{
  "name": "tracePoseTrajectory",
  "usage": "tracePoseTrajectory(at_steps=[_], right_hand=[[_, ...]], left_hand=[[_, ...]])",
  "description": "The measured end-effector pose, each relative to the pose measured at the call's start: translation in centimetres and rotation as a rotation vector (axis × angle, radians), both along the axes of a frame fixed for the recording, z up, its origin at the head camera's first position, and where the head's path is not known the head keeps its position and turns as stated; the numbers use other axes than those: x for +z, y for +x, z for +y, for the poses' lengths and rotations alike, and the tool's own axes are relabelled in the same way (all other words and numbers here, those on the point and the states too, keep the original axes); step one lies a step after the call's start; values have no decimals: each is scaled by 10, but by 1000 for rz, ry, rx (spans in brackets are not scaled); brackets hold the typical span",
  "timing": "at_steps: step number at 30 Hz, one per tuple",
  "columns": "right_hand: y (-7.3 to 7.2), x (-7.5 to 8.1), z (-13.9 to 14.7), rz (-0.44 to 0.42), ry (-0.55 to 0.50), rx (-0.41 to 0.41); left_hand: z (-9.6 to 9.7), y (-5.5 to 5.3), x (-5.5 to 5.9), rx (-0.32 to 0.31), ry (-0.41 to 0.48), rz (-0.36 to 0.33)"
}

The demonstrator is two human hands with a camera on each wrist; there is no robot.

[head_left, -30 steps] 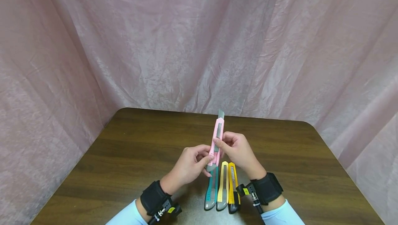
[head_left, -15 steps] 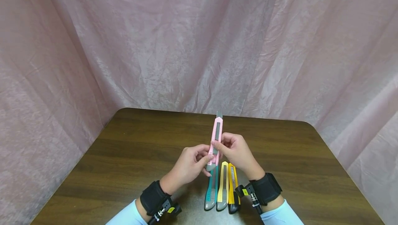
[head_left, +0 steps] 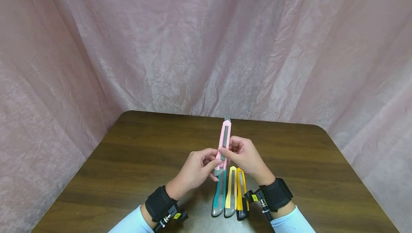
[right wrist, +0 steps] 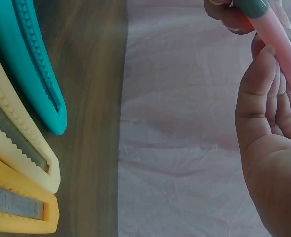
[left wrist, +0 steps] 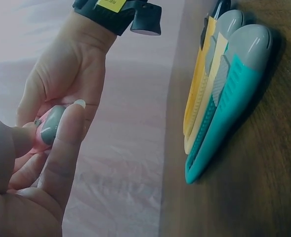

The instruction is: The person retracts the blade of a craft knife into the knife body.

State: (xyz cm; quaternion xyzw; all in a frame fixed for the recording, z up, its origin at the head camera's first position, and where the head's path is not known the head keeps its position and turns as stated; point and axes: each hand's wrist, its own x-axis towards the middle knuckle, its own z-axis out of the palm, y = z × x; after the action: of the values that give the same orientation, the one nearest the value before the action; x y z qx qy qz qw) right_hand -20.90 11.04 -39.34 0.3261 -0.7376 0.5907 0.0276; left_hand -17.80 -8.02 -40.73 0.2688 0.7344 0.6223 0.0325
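Note:
A pink utility knife with a grey end cap is held up above the table, its short length of blade pointing away from me. My left hand pinches it near the grey cap. Higher up the body, my right hand grips it with the thumb over the slider area, which is partly hidden. Below lie three more utility knives side by side: a teal one, a pale yellow one and a deeper yellow one with a black end. The held knife overlaps the teal one's far end in the head view.
The brown wooden table has rounded far corners. A pink curtain hangs behind it and along both sides. Black straps with small cameras circle both wrists, the right one close beside the deeper yellow knife.
The pink knife's blade has slid back, so less of it sticks out. My right thumb has moved down the knife toward the grey cap. The left hand has barely moved.

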Motion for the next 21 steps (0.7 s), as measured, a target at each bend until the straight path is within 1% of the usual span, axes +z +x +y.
tracePoseTrajectory(at_steps=[2, 4, 7, 9, 11, 13, 17, 19, 21], right_hand=[[0, 0, 0, -16, 9, -1], [0, 0, 1, -53, 23, -2], [-1, -1, 3, -108, 44, 3], [-1, -1, 3, -130, 42, 17], [-1, -2, 3, -122, 39, 31], [-2, -3, 2, -102, 32, 40], [-2, -3, 0, -59, 33, 21], [-2, -3, 0, -60, 28, 14], [-1, -3, 1, -80, 15, 30]], left_hand=[[0, 0, 1, 1, -2, -7], [0, 0, 0, -4, -1, -18], [0, -1, -1, -22, 8, -43], [0, 0, -1, -37, 16, -66], [0, 0, -2, -45, 21, -82], [0, 0, -1, -39, 19, -91], [0, -1, -1, -13, 19, -75], [1, -2, 0, -6, 23, -69], [1, -2, 1, -6, 29, -70]])
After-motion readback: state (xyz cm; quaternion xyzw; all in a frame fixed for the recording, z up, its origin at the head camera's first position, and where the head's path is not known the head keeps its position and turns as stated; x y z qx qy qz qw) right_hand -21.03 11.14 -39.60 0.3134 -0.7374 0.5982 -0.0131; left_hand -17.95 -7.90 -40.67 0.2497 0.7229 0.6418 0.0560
